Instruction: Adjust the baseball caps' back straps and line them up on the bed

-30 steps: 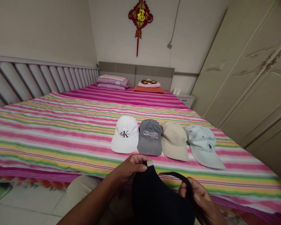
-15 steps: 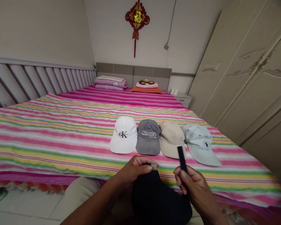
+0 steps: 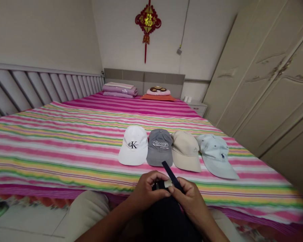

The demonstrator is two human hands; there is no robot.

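A dark cap [image 3: 164, 215] hangs between my hands at the near edge of the bed. My left hand [image 3: 151, 190] is closed on its metal strap buckle [image 3: 168, 183]. My right hand [image 3: 188, 196] pinches the dark strap [image 3: 172, 175] beside the buckle, with the strap's free end pointing up and left. Whether the strap runs through the buckle I cannot tell. Beyond the hands lie a white cap [image 3: 133, 148], a grey cap [image 3: 160, 148], a beige cap [image 3: 185, 151] and a pale blue cap [image 3: 217, 156] in a row, brims toward me.
The caps rest on a bed with a striped cover [image 3: 65, 144]. Folded purple bedding [image 3: 119, 90] and an orange cushion [image 3: 158, 97] sit by the headboard [image 3: 161, 79]. A wardrobe [image 3: 262, 77] stands at the right, a railing [image 3: 45, 87] at the left.
My right hand has moved left with the strap, bringing it up to the buckle in my left hand. The strap now tilts left. The row of caps has not moved.
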